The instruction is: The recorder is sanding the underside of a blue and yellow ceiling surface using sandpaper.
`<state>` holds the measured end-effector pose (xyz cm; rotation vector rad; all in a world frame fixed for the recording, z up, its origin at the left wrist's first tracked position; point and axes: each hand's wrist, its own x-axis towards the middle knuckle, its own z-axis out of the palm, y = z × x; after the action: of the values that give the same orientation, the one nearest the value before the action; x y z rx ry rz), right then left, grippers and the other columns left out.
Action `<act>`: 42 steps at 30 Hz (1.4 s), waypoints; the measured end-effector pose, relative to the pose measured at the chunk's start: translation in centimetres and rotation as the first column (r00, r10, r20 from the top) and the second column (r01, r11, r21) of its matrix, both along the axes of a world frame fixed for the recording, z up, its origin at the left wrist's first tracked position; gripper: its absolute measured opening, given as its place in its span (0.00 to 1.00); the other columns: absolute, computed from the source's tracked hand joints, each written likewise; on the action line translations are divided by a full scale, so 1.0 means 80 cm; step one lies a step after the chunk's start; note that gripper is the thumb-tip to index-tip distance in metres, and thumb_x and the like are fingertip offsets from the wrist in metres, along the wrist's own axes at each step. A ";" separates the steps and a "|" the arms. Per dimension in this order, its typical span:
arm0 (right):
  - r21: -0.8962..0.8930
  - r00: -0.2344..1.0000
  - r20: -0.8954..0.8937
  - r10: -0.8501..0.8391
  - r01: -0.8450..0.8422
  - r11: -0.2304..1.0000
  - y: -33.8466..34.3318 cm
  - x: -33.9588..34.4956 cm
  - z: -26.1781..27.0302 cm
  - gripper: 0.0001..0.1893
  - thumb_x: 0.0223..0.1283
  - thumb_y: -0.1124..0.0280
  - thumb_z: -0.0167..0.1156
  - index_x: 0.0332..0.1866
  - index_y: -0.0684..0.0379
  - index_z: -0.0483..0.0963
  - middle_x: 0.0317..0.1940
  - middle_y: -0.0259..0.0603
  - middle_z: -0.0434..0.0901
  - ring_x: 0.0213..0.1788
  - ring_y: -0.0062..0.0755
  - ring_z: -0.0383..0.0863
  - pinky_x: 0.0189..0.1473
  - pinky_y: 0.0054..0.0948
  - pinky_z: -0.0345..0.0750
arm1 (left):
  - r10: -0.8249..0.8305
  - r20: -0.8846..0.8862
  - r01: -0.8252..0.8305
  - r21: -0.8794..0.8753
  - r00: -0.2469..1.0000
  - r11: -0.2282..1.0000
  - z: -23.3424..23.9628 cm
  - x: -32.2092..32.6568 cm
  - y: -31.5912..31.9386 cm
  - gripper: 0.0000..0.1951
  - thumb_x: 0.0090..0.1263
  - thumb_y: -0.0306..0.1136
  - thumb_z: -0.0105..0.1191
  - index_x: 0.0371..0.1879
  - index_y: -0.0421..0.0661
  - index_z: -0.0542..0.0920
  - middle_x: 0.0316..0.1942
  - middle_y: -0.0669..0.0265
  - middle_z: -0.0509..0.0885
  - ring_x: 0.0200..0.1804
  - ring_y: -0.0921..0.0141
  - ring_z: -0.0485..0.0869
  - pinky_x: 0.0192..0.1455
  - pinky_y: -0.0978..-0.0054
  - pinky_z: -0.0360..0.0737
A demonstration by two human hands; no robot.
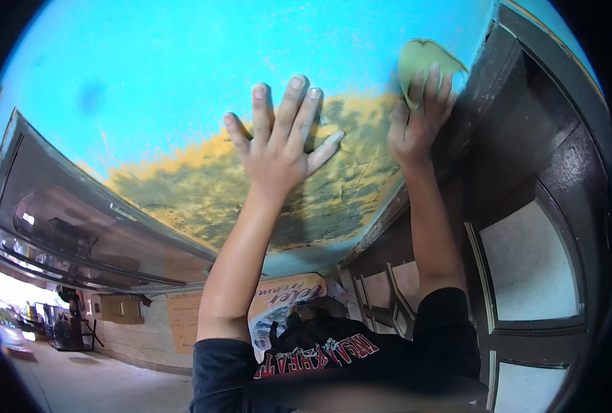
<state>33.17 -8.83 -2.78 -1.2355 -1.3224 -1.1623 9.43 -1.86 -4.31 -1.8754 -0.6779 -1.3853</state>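
Note:
My left hand point(280, 129) lies flat against a bright blue painted wall point(182, 67), fingers spread and holding nothing. White dust coats its thumb and some fingertips. Under and around it is a patch point(192, 191) where the paint is gone, showing mottled yellow and grey. Farther right, my right hand point(422, 118) presses a curled yellow-green sheet point(422, 57), apparently sandpaper, to the wall. The sheet's upper part bends out beyond the fingers, while my hand hides its lower part. Both are close to the dark wooden frame point(484, 67) along the wall's right edge.
A dark door with pale panels point(530, 263) stands at the right. On the left runs a dark-framed glass pane point(78, 217) with reflections. Below are a printed banner point(290, 291), an orange sheet bearing writing point(182, 322), a beige plastic object point(117, 308) and the floor point(114, 382).

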 end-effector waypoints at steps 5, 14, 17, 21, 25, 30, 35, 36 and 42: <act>-0.043 0.999 0.045 0.006 -0.004 0.999 0.007 -0.004 0.039 0.27 0.77 0.57 0.49 0.76 0.57 0.68 0.79 0.49 0.63 0.82 0.64 0.53 0.78 0.66 0.42 | 0.062 0.010 -0.062 -0.046 0.998 0.997 -0.004 -0.008 0.000 0.36 0.69 0.70 0.51 0.73 0.67 0.76 0.79 0.76 0.69 0.84 0.56 0.56 0.84 0.38 0.31; -0.015 0.999 0.019 -0.047 0.047 0.999 0.006 -0.013 0.009 0.28 0.77 0.55 0.48 0.76 0.58 0.69 0.79 0.51 0.63 0.82 0.66 0.52 0.78 0.69 0.40 | 0.098 0.032 -0.095 -0.089 0.995 0.991 -0.027 -0.097 0.020 0.42 0.66 0.73 0.54 0.77 0.66 0.71 0.83 0.69 0.61 0.86 0.56 0.49 0.83 0.39 0.26; -0.022 0.999 0.022 -0.029 0.030 0.999 0.017 -0.049 0.069 0.28 0.81 0.59 0.43 0.78 0.61 0.65 0.81 0.54 0.59 0.84 0.66 0.49 0.79 0.68 0.40 | 0.111 0.059 -0.107 -0.063 0.992 0.992 -0.011 -0.134 0.028 0.44 0.65 0.73 0.55 0.78 0.64 0.70 0.83 0.67 0.60 0.86 0.55 0.48 0.83 0.39 0.26; 0.007 1.000 -0.007 0.028 -0.027 1.000 0.017 -0.062 0.045 0.28 0.73 0.63 0.50 0.76 0.55 0.69 0.79 0.46 0.64 0.83 0.61 0.53 0.78 0.71 0.39 | 0.101 0.098 -0.097 -0.043 0.990 0.994 -0.007 -0.151 0.040 0.44 0.65 0.72 0.56 0.77 0.61 0.71 0.83 0.64 0.62 0.86 0.52 0.50 0.83 0.40 0.28; -0.148 0.993 0.088 -0.081 0.093 0.985 0.014 -0.084 0.010 0.29 0.67 0.61 0.57 0.74 0.48 0.71 0.79 0.41 0.66 0.82 0.58 0.55 0.78 0.69 0.37 | 0.077 0.115 -0.075 -0.019 0.990 0.997 -0.008 -0.148 0.045 0.41 0.65 0.69 0.57 0.75 0.62 0.75 0.81 0.65 0.65 0.85 0.53 0.52 0.84 0.40 0.30; -0.058 0.996 0.085 -0.016 0.021 0.998 0.032 -0.102 0.052 0.31 0.64 0.58 0.60 0.74 0.45 0.71 0.79 0.39 0.67 0.82 0.56 0.56 0.77 0.71 0.35 | 0.090 0.129 -0.087 -0.025 0.988 0.996 -0.013 -0.153 0.046 0.39 0.65 0.69 0.56 0.74 0.64 0.75 0.81 0.67 0.65 0.85 0.54 0.53 0.84 0.42 0.32; -0.164 0.987 0.162 -0.018 0.045 0.985 0.025 -0.117 0.005 0.27 0.71 0.57 0.54 0.75 0.47 0.71 0.78 0.41 0.68 0.82 0.56 0.57 0.77 0.70 0.36 | 0.091 0.142 -0.087 -0.034 0.986 0.996 -0.034 -0.192 0.055 0.39 0.66 0.69 0.56 0.75 0.64 0.74 0.82 0.68 0.63 0.85 0.55 0.53 0.85 0.42 0.33; -0.173 0.980 0.196 -0.028 0.062 0.983 0.027 -0.117 0.005 0.27 0.72 0.58 0.53 0.75 0.47 0.72 0.78 0.41 0.68 0.82 0.56 0.57 0.77 0.70 0.36 | 0.083 0.135 -0.079 -0.037 0.987 0.996 -0.042 -0.201 0.058 0.39 0.66 0.69 0.56 0.75 0.64 0.74 0.82 0.68 0.63 0.85 0.55 0.53 0.85 0.42 0.33; -0.034 0.992 0.122 0.020 -0.016 0.999 0.047 -0.161 0.062 0.27 0.69 0.58 0.54 0.73 0.46 0.74 0.78 0.40 0.68 0.81 0.55 0.59 0.77 0.70 0.36 | 0.077 0.132 -0.074 -0.027 0.988 0.997 -0.055 -0.220 0.063 0.38 0.69 0.70 0.52 0.76 0.65 0.73 0.82 0.69 0.64 0.85 0.56 0.54 0.85 0.42 0.35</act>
<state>20.27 -5.11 2.16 -1.1893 -1.4457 -1.2240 -8.18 3.22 -8.73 -1.7669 -0.8247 -1.4681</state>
